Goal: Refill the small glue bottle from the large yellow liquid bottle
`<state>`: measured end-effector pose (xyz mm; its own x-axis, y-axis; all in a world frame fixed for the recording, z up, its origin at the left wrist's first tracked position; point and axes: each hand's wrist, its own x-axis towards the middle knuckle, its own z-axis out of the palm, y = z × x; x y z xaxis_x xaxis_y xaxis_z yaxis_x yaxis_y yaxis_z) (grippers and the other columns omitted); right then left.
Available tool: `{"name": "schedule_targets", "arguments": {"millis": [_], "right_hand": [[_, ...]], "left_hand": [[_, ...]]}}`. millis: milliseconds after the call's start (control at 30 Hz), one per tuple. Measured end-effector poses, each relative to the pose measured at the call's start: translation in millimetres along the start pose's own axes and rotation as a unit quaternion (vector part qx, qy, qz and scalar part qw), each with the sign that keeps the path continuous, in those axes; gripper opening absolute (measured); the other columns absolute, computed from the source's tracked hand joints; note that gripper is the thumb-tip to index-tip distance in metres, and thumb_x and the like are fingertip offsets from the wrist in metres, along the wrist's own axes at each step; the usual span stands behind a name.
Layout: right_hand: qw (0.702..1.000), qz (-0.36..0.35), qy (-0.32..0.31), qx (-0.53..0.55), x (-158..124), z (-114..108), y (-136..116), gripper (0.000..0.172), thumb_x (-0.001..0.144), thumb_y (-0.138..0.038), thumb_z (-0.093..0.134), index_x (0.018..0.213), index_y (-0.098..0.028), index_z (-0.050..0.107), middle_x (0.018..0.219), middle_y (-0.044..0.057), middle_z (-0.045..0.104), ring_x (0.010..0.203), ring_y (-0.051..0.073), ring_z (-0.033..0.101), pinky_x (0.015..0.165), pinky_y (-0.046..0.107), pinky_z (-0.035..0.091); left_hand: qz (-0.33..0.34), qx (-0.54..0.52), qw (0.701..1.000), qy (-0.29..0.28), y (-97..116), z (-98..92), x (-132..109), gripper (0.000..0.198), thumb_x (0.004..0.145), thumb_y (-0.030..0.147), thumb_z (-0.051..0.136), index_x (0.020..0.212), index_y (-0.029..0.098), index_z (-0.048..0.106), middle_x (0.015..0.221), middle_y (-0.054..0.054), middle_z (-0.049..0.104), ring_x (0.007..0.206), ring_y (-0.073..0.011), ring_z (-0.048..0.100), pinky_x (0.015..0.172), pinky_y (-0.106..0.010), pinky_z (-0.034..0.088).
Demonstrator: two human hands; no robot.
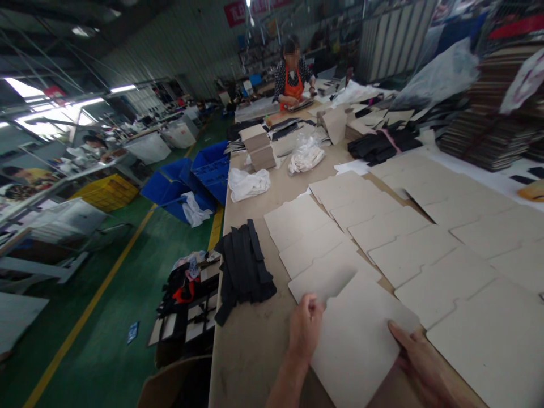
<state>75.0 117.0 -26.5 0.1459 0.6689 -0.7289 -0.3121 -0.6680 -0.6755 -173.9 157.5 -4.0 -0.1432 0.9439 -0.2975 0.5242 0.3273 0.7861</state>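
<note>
A beige cardboard sheet (357,340) is held at a slant over the near end of a row of similar sheets. My right hand (419,357) grips its right edge, thumb on top and the other fingers mostly hidden beneath. Curled at the sheet's left edge, my left hand (305,326) is closed, its fingertips pinching near the corner. Just beyond lies another beige sheet (314,280), partly shaded by the held one. More overlapping sheets (395,238) spread in rows to the right. Left of them sits a pile of black strips (246,260).
The long worktable (250,351) has its left edge beside a green floor. Blue bins (170,184) and a heap of materials (187,300) stand beside it. Farther up are plastic bags (306,156) and tall stacks of boards (488,124). A co-worker in an orange apron (293,85) works at the far end.
</note>
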Motion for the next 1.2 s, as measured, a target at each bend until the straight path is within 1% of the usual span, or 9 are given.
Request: {"name": "schedule_targets", "arguments": {"millis": [67, 167, 300, 367, 500, 600, 867, 1033, 1200], "right_hand": [[0.999, -0.021, 0.037, -0.034, 6.9, 0.8, 0.0, 0.078, 0.069, -0.058, 0.075, 0.136, -0.028, 0.048, 0.136, 0.009, 0.064, 0.118, 0.031, 0.063, 0.067, 0.033, 0.06], [0.996, -0.044, 0.055, -0.049, 13.0, -2.0, 5.2, 0.071, 0.066, -0.056, 0.076, 0.126, -0.028, 0.052, 0.133, 0.01, 0.065, 0.119, 0.034, 0.062, 0.065, 0.034, 0.062], [0.993, -0.057, 0.076, -0.069, 18.2, -7.9, 16.3, 0.057, 0.067, -0.057, 0.075, 0.111, -0.026, 0.056, 0.113, 0.008, 0.072, 0.11, 0.032, 0.066, 0.067, 0.035, 0.064], [0.99, -0.063, 0.083, -0.092, 20.4, -10.5, 20.1, 0.056, 0.068, -0.057, 0.074, 0.11, -0.025, 0.057, 0.106, 0.008, 0.072, 0.101, 0.03, 0.068, 0.064, 0.035, 0.065], [0.984, -0.045, 0.088, -0.148, 25.6, -13.7, 21.6, 0.047, 0.072, -0.054, 0.071, 0.102, -0.02, 0.059, 0.076, 0.007, 0.07, 0.069, 0.026, 0.07, 0.05, 0.034, 0.062], [0.98, -0.029, 0.079, -0.18, 31.9, -14.0, 21.2, 0.038, 0.077, -0.052, 0.067, 0.094, -0.019, 0.059, 0.061, 0.006, 0.067, 0.057, 0.025, 0.069, 0.045, 0.033, 0.06], [0.967, -0.047, 0.078, -0.237, 49.1, -11.3, 30.5, 0.034, 0.091, -0.051, 0.053, 0.094, -0.018, 0.055, 0.05, 0.004, 0.065, 0.042, 0.02, 0.064, 0.039, 0.026, 0.052], [0.961, -0.07, 0.094, -0.252, 49.5, -5.2, 33.1, 0.031, 0.093, -0.051, 0.048, 0.093, -0.02, 0.052, 0.041, -0.001, 0.057, 0.032, 0.017, 0.055, 0.031, 0.022, 0.04], [0.956, -0.078, 0.074, -0.274, 41.4, 1.6, 26.2, 0.031, 0.096, -0.048, 0.043, 0.082, -0.022, 0.05, 0.048, 0.0, 0.06, 0.035, 0.014, 0.055, 0.033, 0.02, 0.04]], "left_hand": [[0.014, 0.032, 0.997, 0.071, -17.9, 5.0, -17.5, 0.043, 0.089, 0.035, 0.052, 0.125, 0.011, 0.058, 0.126, -0.019, 0.063, 0.122, -0.0291, 0.055, 0.108, -0.044, 0.039], [0.03, 0.064, 0.992, 0.109, -56.0, 18.9, -55.8, 0.045, 0.088, 0.029, 0.053, 0.128, 0.008, 0.057, 0.132, -0.022, 0.059, 0.128, -0.0319, 0.051, 0.113, -0.051, 0.035], [0.122, 0.15, 0.969, 0.154, -104.6, 49.8, -94.4, 0.053, 0.084, 0.032, 0.065, 0.134, 0.018, 0.057, 0.14, -0.016, 0.057, 0.132, -0.0301, 0.05, 0.109, -0.048, 0.043], [0.129, 0.183, 0.958, 0.179, -117.3, 61.1, -101.5, 0.056, 0.082, 0.033, 0.068, 0.135, 0.022, 0.056, 0.144, -0.012, 0.056, 0.135, -0.0294, 0.049, 0.111, -0.048, 0.042], [0.155, 0.25, 0.939, 0.176, -120.0, 62.3, -102.0, 0.055, 0.084, 0.038, 0.068, 0.136, 0.025, 0.057, 0.142, -0.007, 0.059, 0.133, -0.0265, 0.052, 0.108, -0.042, 0.046], [0.16, 0.26, 0.937, 0.172, -116.4, 56.8, -101.4, 0.054, 0.084, 0.044, 0.066, 0.135, 0.026, 0.058, 0.142, -0.006, 0.06, 0.133, -0.0267, 0.053, 0.109, -0.043, 0.046], [0.11, 0.248, 0.954, 0.127, -112.8, 56.6, -99.2, 0.052, 0.086, 0.044, 0.062, 0.136, 0.029, 0.058, 0.147, -0.004, 0.057, 0.139, -0.0289, 0.047, 0.114, -0.048, 0.042], [0.119, 0.251, 0.95, 0.142, -112.7, 58.2, -93.6, 0.051, 0.085, 0.044, 0.062, 0.132, 0.027, 0.062, 0.144, -0.006, 0.06, 0.137, -0.0308, 0.049, 0.113, -0.05, 0.041], [0.151, 0.276, 0.938, 0.146, -116.8, 55.9, -89.8, 0.049, 0.086, 0.048, 0.061, 0.131, 0.028, 0.062, 0.141, -0.005, 0.062, 0.133, -0.0299, 0.053, 0.108, -0.049, 0.046]]}}
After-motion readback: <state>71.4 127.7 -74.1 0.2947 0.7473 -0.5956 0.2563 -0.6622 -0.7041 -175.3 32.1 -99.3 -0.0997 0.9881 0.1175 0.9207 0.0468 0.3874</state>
